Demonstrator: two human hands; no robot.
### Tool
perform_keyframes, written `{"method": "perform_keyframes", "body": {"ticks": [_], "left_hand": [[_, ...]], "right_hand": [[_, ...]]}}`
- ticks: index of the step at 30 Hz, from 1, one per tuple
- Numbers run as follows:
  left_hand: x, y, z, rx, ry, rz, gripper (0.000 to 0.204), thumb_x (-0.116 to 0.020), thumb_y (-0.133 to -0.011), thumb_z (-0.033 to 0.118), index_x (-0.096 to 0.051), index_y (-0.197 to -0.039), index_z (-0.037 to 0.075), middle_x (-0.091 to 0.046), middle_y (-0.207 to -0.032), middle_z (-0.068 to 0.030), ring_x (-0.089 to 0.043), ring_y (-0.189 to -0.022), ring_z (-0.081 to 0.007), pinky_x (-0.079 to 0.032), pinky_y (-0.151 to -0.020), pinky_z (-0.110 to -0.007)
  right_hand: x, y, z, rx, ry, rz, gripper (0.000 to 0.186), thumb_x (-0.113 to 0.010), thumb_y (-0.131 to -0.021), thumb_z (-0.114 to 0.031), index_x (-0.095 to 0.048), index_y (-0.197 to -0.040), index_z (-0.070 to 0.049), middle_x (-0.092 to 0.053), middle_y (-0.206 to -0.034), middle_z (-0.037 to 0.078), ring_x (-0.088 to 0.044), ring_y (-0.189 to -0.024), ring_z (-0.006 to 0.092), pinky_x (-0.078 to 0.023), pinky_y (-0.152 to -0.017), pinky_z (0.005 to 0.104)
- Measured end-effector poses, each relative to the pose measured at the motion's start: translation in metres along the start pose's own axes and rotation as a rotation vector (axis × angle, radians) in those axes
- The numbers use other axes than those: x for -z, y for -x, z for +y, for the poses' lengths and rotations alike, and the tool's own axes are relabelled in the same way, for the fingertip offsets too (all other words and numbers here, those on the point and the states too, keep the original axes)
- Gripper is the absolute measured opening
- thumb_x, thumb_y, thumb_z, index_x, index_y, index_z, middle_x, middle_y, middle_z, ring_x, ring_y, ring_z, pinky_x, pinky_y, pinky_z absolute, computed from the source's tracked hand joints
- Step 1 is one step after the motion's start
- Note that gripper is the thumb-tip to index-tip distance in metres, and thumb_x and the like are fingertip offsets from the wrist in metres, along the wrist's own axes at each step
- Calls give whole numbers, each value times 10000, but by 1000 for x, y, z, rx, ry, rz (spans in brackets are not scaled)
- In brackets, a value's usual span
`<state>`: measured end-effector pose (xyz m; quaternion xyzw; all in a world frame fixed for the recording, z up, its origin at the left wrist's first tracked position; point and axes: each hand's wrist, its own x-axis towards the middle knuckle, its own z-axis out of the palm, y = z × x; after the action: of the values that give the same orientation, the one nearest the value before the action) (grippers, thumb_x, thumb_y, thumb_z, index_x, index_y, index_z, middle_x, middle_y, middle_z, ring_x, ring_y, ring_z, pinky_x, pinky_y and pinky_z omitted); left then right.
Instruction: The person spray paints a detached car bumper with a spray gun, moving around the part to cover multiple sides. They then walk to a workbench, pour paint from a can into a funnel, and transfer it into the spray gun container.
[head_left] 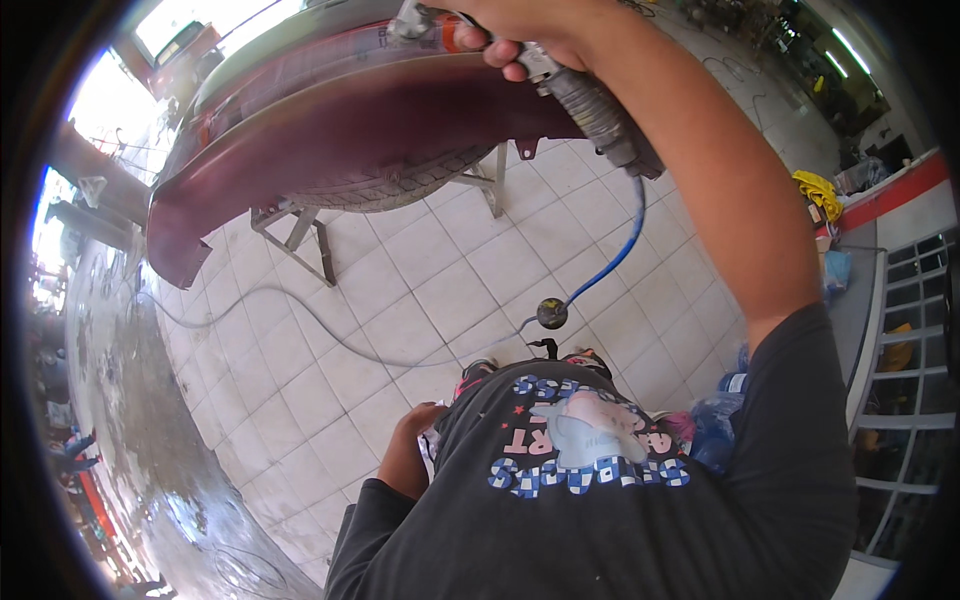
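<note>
My right hand (505, 45) is raised at the top, its fingers wrapped round an air tool (595, 115) with a silver metal head and a dark ribbed lower grip. A blue air hose (630, 238) runs from the grip's end. The tool's head is over the upper side of a curved maroon car body panel (330, 135); I cannot tell whether they touch. Low beside my body is my left hand (427, 414), away from the panel. Something pale shows next to it, and its fingers are mostly hidden.
A tyre (370, 190) shows beneath the panel, with metal stand legs (300, 240) by it. The hose joins a dark round piece (551, 313), and a grey hose (330, 335) crosses the tiled floor. Wet-looking ground lies left. At right are yellow cloth (818, 195) and a railing (910, 420).
</note>
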<state>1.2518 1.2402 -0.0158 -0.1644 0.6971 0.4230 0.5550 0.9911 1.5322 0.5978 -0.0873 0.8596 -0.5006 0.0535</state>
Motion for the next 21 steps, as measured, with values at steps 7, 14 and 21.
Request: {"method": "perform_keyframes", "body": {"ticks": [7,14,21], "left_hand": [[1,-18,-10,5,-13,3,484,-630,-970,389,-689,-1285,26,-706,-1241,-134,-645,-1126,-257,-491,-979,-415],[4,-12,44,118,-144,-25,516,-689,-914,403,-699,-1239,1,-711,-1212,-142,-672,-1074,-259,-536,-898,-436],[-18,-14,123,93,-434,41,550,-736,-852,425,-691,-1239,37,-707,-1202,-159,-732,-950,-274,-589,-812,-454]], "right_hand": [[77,-14,58,-167,107,118,376,-612,-1040,-431,-696,-1047,-64,-561,-683,43,-467,-439,114,-428,-360,320],[171,20,132,-307,48,264,342,-607,-1045,-426,-674,-1004,-93,-540,-633,28,-436,-405,115,-407,-347,324],[271,86,240,-295,-21,355,415,-620,-1018,-504,-635,-1071,-92,-489,-616,-28,-408,-419,68,-399,-379,291]]}}
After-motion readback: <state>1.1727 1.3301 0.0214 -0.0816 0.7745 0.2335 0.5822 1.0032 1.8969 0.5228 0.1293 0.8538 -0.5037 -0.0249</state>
